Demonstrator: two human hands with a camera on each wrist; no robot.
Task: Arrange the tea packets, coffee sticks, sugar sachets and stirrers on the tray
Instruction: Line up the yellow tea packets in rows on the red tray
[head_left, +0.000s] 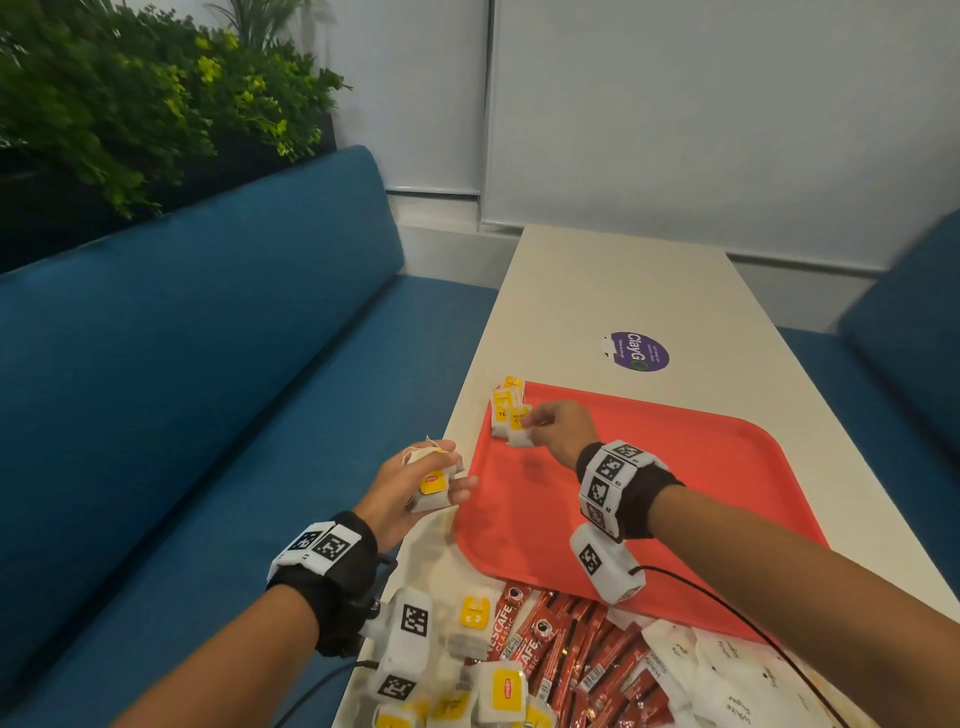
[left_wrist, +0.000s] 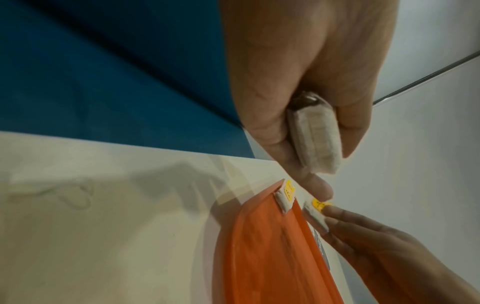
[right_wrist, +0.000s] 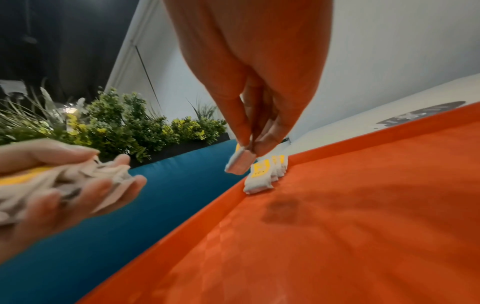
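Note:
A red tray (head_left: 649, 493) lies on the white table. A short row of tea packets (head_left: 506, 405) with yellow tags sits in the tray's far left corner, also seen as a row (right_wrist: 272, 172) in the right wrist view. My right hand (head_left: 558, 426) pinches one tea packet (right_wrist: 240, 162) just above the near end of that row. My left hand (head_left: 415, 483) hovers over the table's left edge beside the tray and holds a bunch of tea packets (head_left: 434, 486), seen edge-on as a stack (left_wrist: 317, 135) in the left wrist view.
A heap of tea packets (head_left: 493, 686), red coffee sticks (head_left: 576, 654) and white sugar sachets (head_left: 727, 680) lies at the table's near end. A purple sticker (head_left: 639, 352) is beyond the tray. Blue sofas (head_left: 182, 389) flank the table; plants (head_left: 130, 104) stand behind.

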